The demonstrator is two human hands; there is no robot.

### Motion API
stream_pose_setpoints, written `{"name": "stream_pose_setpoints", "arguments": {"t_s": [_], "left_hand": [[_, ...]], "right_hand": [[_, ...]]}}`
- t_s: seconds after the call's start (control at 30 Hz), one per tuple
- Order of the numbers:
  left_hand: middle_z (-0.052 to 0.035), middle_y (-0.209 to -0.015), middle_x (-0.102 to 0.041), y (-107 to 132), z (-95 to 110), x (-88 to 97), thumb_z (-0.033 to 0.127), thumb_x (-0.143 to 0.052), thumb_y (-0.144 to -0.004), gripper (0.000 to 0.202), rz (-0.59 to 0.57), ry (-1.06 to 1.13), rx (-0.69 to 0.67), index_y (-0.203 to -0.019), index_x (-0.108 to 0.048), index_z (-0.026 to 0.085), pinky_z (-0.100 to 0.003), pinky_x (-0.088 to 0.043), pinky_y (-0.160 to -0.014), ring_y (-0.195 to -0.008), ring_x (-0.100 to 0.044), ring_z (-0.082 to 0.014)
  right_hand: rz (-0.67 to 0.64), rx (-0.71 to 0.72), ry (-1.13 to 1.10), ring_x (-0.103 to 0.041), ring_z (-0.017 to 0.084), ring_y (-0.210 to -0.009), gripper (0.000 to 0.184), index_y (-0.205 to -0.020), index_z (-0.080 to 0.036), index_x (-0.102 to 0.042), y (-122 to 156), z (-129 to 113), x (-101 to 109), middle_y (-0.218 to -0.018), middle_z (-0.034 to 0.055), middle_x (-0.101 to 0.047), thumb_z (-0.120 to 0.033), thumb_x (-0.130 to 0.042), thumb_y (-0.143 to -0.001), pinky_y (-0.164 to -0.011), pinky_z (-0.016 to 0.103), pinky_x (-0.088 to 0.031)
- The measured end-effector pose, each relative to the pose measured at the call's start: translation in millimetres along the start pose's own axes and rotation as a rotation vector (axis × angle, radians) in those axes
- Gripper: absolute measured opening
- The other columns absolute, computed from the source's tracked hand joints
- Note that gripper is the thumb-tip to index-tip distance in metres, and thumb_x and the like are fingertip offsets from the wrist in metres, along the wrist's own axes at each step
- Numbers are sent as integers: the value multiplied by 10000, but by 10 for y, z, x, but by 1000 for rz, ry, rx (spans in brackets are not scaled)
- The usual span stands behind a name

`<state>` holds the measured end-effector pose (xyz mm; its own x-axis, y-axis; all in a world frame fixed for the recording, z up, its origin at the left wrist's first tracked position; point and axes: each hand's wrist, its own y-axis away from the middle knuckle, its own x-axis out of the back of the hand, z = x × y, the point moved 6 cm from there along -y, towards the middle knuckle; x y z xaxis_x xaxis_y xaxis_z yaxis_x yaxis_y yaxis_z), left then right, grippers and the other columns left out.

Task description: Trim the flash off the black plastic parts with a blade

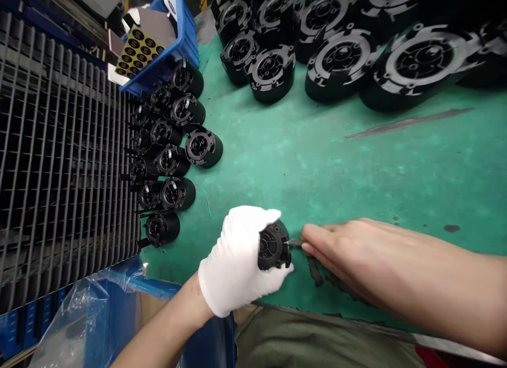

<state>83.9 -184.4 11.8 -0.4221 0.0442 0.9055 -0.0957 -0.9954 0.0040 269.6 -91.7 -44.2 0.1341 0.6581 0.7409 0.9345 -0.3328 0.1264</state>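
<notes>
My left hand point(240, 254), in a white glove, is closed around a round black plastic housing point(273, 245) near the front edge of the green mat. The housing's ribbed, ringed face points up toward me. Bare and pinched, my right hand point(336, 244) holds a small knife point(295, 242) with a thin grey blade. The blade's tip meets the right rim of the housing, or lies very close to it. Most of the knife's handle is hidden by my fingers.
Several like housings point(203, 146) stand on the left of the green mat point(277, 162), with more rows point(273, 67) at the back. A blue bin point(186, 30) holds a yellow sticker sheet point(138, 50). A dark grid rack point(67, 146) lines the left side, above clear plastic wrap point(91, 310).
</notes>
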Motion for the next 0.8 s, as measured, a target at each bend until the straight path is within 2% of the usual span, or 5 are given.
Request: {"name": "stream_pose_setpoints", "arguments": {"t_s": [0.1, 0.2, 0.57, 0.7, 0.8], "left_hand": [[-80, -1096, -815, 10, -3, -10, 275, -969, -890, 353, -7, 4, 3, -1173, -758, 273, -545, -778, -1000, -1102, -883, -375], [-80, -1092, -812, 11, -2, -5, 285, -973, -896, 352, -8, 5, 8, -1174, -759, 275, -546, -776, -1003, -1102, -880, -376], [-65, -1062, -804, -8, 14, 17, 279, -966, -903, 322, 14, 32, -5, -1106, -716, 281, -532, -778, -977, -1066, -877, -358], [-57, -1017, -785, -23, 13, 21, 289, -949, -916, 286, -1, 34, 7, -1068, -707, 283, -519, -768, -932, -1017, -871, -350], [-68, -1060, -810, -7, 15, 35, 287, -924, -953, 303, 31, 57, -23, -1180, -725, 267, -525, -772, -958, -1044, -885, -358]], "right_hand": [[-77, 84, 1, -563, 166, -482, 282, -1006, -306, -661, 2, -71, -17, -706, -58, -692, -25, -685, -1015, -536, 405, -251], [-12, 67, 34, -472, 175, -437, 314, -977, -313, -622, 14, -81, 32, -668, -60, -629, -3, -653, -938, -550, 448, -184], [-145, 112, 84, -579, 200, -454, 356, -878, -306, -617, -117, -168, 172, -625, -50, -655, 47, -664, -873, -508, 431, -227], [-218, 73, 117, -527, 196, -436, 350, -884, -308, -651, -180, -137, 91, -563, -69, -561, 35, -704, -832, -491, 421, -199], [-153, 54, 123, -423, 178, -401, 349, -915, -310, -679, -141, -98, -63, -538, -90, -482, 19, -736, -812, -487, 420, -167]]}}
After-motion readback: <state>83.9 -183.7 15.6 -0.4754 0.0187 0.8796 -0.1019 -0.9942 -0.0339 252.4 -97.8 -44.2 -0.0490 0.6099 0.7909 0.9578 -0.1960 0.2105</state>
